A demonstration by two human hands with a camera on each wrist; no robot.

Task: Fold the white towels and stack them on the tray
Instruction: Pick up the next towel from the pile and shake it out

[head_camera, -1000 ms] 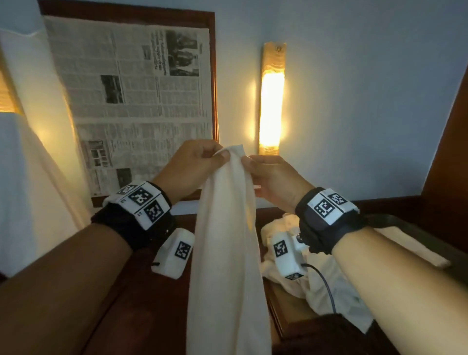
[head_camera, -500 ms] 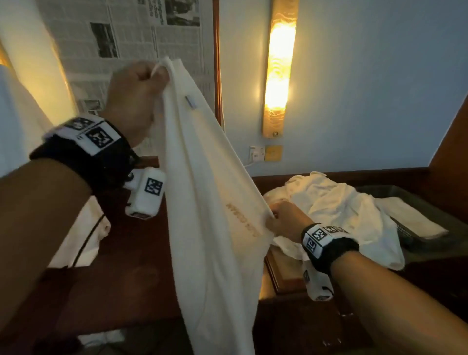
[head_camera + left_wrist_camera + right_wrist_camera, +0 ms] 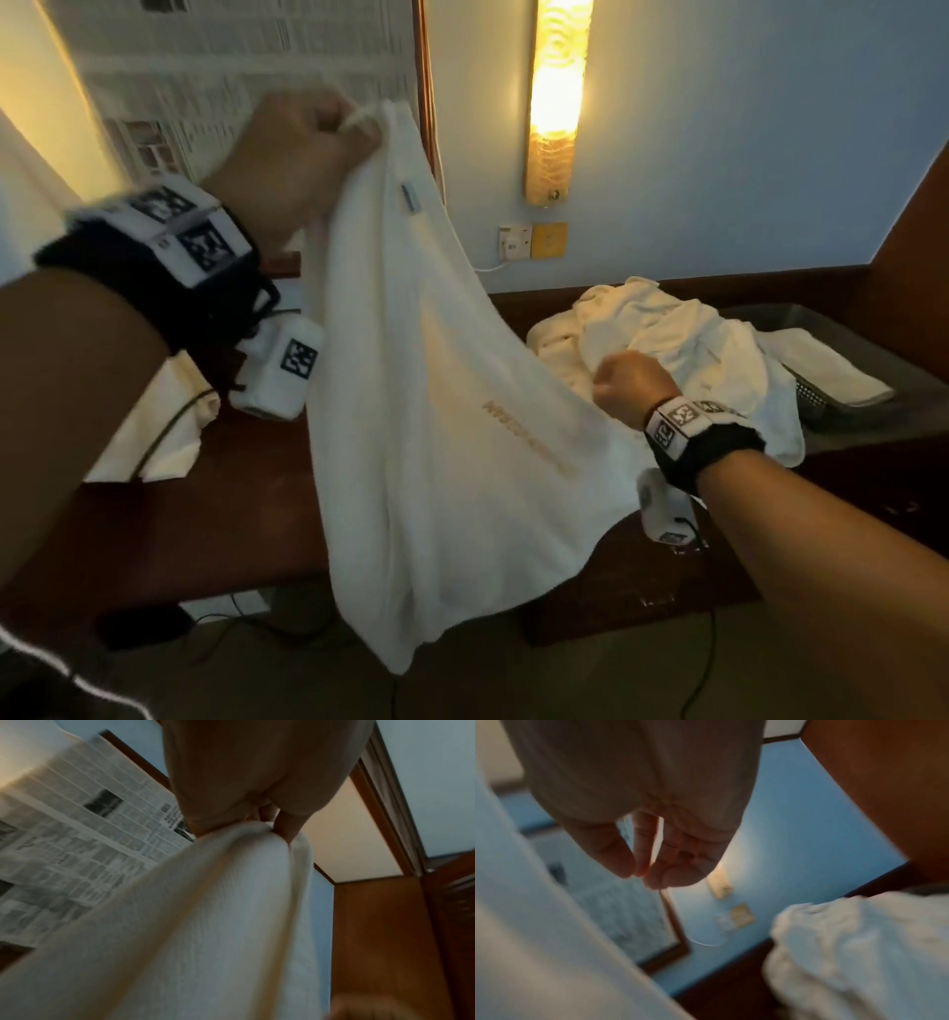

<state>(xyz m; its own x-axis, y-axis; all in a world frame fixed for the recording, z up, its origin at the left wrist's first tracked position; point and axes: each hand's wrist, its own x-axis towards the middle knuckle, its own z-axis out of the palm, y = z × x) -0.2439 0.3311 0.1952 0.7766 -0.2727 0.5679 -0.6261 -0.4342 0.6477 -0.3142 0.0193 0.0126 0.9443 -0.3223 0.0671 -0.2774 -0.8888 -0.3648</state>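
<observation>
**Towel held up in front of the heap and tray**

A lit wall lamp (image 3: 557, 97) hangs above a socket plate (image 3: 531, 240) on the blue wall, with a framed newspaper sheet (image 3: 246, 67) to its left. On the dark wooden surface (image 3: 205, 509) lies a rumpled heap of white towels (image 3: 678, 349); its right part spills over the near end of the grey tray (image 3: 842, 406). In the tray lies one flat towel (image 3: 832, 370).

The raised white towel (image 3: 441, 411) hangs in front of the surface and hides its middle. The left hand (image 3: 303, 149) has its fingers clamped on the towel's top corner. The right hand (image 3: 629, 385), lower down, sits at the towel's right edge in the head view; in the right wrist view its fingers (image 3: 654, 866) are curled together with no cloth between them.
</observation>
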